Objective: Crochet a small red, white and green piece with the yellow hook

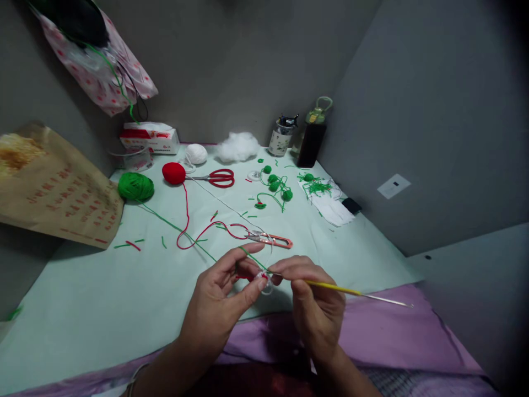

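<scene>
My left hand (223,298) pinches a small red and white crochet piece (263,277) between thumb and fingers. Green yarn (253,257) runs over its raised index finger down to the piece. A crochet hook (339,288) with a yellow handle is gripped in my right hand (316,303), its working tip at the piece and its other metal end pointing right. Just beyond the hands lie orange-handled thread snips (275,240). From the green yarn ball (135,186), red yarn ball (173,173) and white yarn ball (195,154), strands trail toward my hands.
Red-handled scissors (221,177), white stuffing (237,147) and small green crocheted balls (273,182) lie farther back. A pen cup (280,139) and a bottle (312,140) stand by the wall. At left is a paper bag (70,193); at right, green scraps lie on white paper (330,207).
</scene>
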Demonstrator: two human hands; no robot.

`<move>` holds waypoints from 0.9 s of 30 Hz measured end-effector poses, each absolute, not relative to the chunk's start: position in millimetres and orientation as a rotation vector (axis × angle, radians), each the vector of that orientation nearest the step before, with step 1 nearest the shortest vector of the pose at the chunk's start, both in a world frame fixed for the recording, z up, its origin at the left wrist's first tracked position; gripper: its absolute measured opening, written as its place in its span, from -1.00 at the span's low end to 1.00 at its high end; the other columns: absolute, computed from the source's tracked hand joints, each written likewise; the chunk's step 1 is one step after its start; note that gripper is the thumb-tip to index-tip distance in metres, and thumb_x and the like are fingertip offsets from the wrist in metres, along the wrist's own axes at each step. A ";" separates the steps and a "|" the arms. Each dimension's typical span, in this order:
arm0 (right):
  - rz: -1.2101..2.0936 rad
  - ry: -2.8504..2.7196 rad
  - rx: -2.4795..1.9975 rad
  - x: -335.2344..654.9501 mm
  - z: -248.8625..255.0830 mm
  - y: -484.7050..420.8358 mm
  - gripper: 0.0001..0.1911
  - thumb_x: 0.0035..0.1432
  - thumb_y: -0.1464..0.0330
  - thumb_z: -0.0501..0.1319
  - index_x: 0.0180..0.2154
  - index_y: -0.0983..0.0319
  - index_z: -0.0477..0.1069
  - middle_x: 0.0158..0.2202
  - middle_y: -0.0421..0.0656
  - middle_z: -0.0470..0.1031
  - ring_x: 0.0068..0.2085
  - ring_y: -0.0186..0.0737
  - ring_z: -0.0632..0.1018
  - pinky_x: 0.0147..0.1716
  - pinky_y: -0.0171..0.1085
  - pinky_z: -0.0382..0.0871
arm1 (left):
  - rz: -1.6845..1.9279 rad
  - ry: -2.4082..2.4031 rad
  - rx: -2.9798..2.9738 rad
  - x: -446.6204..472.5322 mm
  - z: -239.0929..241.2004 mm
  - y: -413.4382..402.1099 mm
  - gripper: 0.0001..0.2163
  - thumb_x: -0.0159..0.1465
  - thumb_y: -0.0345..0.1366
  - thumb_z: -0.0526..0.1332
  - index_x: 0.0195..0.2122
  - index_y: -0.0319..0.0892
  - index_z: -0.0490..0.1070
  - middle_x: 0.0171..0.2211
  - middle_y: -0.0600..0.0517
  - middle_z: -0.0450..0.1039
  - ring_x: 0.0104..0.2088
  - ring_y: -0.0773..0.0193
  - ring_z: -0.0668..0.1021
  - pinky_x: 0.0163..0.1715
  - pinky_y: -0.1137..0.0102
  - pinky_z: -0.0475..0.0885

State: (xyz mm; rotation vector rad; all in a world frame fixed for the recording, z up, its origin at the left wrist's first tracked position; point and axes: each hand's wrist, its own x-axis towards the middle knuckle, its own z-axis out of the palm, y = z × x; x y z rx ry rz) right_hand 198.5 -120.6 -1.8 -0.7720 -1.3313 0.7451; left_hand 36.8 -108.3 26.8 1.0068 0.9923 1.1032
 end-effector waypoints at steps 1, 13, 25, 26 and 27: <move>0.766 -1.310 -0.761 198.1 -2.0 -119.9 -0.81 0.43 0.39 0.21 -0.13 0.08 0.61 -0.25 -0.15 0.64 -0.21 -0.17 0.60 -0.22 -0.18 0.52 | 1.117 1.007 1.020 36.9 26.4 -108.6 -0.65 0.20 -0.31 0.46 0.03 -0.05 0.62 -0.38 0.08 0.54 -0.27 0.23 0.62 -0.09 0.34 0.54; 0.730 -1.294 -0.829 194.5 2.4 -120.3 -0.81 0.41 0.41 0.23 -0.16 0.08 0.62 -0.23 -0.15 0.66 -0.17 -0.17 0.64 -0.16 -0.16 0.56 | 1.019 0.855 0.885 33.1 23.7 -104.5 -0.57 0.22 -0.31 0.48 0.13 0.00 0.57 -0.39 0.14 0.49 -0.29 0.34 0.57 -0.14 0.43 0.49; 0.721 -1.316 -0.832 194.9 4.6 -121.6 -0.79 0.41 0.46 0.22 -0.12 0.10 0.62 -0.21 -0.19 0.66 -0.17 -0.26 0.62 -0.16 -0.26 0.54 | 1.022 0.866 0.925 33.2 20.5 -101.7 -0.60 0.22 -0.34 0.48 0.09 -0.01 0.58 -0.37 0.15 0.50 -0.28 0.38 0.56 -0.17 0.48 0.48; 0.719 -1.321 -0.836 195.0 4.6 -121.5 -0.79 0.42 0.46 0.21 -0.12 0.10 0.62 -0.21 -0.19 0.66 -0.17 -0.26 0.62 -0.16 -0.26 0.54 | 1.031 0.889 0.948 33.5 20.6 -101.6 -0.60 0.22 -0.35 0.47 0.09 -0.01 0.58 -0.38 0.16 0.50 -0.28 0.37 0.57 -0.16 0.48 0.48; 0.722 -1.323 -0.839 194.9 4.7 -121.4 -0.79 0.42 0.46 0.21 -0.12 0.11 0.62 -0.20 -0.19 0.66 -0.18 -0.26 0.62 -0.17 -0.26 0.54 | 1.046 0.913 0.974 34.0 20.7 -101.7 -0.61 0.23 -0.36 0.46 0.09 -0.01 0.58 -0.39 0.16 0.50 -0.28 0.37 0.57 -0.15 0.47 0.49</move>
